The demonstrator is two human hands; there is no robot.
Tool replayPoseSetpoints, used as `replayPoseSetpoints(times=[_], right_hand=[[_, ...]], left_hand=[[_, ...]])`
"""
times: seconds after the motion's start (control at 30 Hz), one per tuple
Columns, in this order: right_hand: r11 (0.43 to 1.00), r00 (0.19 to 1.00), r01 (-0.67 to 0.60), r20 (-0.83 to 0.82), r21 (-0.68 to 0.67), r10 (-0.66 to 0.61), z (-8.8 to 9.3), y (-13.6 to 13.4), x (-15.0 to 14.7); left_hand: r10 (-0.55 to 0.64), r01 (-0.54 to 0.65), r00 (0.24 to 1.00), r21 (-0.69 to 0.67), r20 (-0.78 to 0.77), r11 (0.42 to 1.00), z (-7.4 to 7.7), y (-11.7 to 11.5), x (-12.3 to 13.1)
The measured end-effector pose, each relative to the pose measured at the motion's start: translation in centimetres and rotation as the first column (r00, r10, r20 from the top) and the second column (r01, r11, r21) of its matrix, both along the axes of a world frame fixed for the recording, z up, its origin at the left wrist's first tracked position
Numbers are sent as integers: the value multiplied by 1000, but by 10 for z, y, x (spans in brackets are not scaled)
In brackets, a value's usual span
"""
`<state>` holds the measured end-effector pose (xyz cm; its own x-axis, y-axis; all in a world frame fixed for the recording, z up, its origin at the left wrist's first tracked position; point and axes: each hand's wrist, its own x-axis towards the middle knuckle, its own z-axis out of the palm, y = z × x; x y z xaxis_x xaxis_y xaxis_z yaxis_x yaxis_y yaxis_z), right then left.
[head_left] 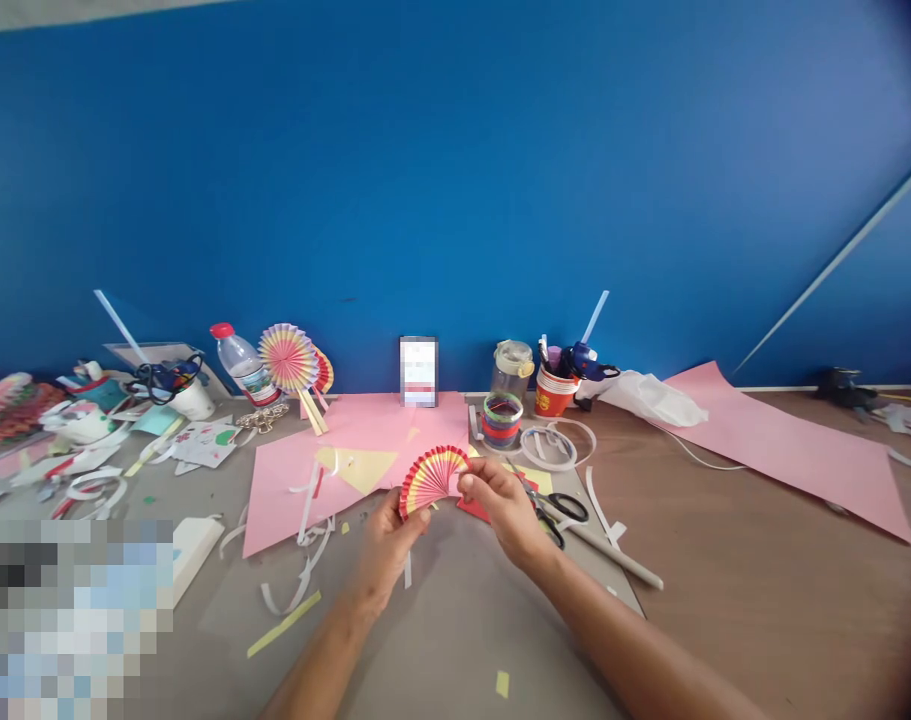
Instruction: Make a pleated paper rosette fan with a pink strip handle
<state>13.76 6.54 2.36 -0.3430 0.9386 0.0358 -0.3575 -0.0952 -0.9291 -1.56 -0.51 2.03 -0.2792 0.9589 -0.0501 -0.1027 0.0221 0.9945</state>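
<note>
A pleated paper fan (434, 476), red with yellow stripes, is spread in a half circle between my hands above the grey table (455, 640). My left hand (390, 540) pinches its lower left edge with thumb and fingers closed. On the fan's right edge, my right hand (504, 505) pinches too. A red paper scrap (473, 510) lies just under my right hand. Black-handled scissors (556, 512) rest on the table right beside that hand.
Pink paper sheets (335, 470) (785, 440) lie on the table. At the back stand finished round fans (290, 362), a water bottle (241, 365), a jar (512, 368), stacked tape rolls (502, 418), a red cup of tools (555, 388). White paper strips (297, 580) are scattered about.
</note>
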Motion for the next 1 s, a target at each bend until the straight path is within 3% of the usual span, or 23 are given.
replayPoseSetpoints(times=[0.13,0.23,0.37,0.47,0.67,0.77,0.83,0.9,1.0], right_hand=[[995,999,-34,8,-95,35,4,-1,1],[985,996,-89,-1,-145,89,1,-1,1],[983,994,-108,13,-147,111,-6,-2,-1],[982,988,-153,16,-108,155,-9,-1,0],[970,972,-232,52,68,229,-1,15,18],[948,937,-252,293,192,189,9,18,26],[918,866,-296,480,265,141,16,15,27],[900,802,-341,583,271,128,20,11,25],[925,804,-320,576,206,149,21,8,21]], left_hand=[[29,-28,998,-11,63,1000,2,1,-2],[42,-41,977,-9,209,999,3,2,-2],[20,-10,902,-25,430,1000,7,3,-2],[20,3,867,-45,498,999,9,3,-3],[3,14,949,-52,315,999,9,1,-5],[-92,107,981,-81,172,991,9,-1,-4],[-156,167,982,-103,110,981,9,-2,-3],[-211,219,974,-115,77,969,8,-3,-2],[-230,235,972,-124,54,964,6,-2,-3]])
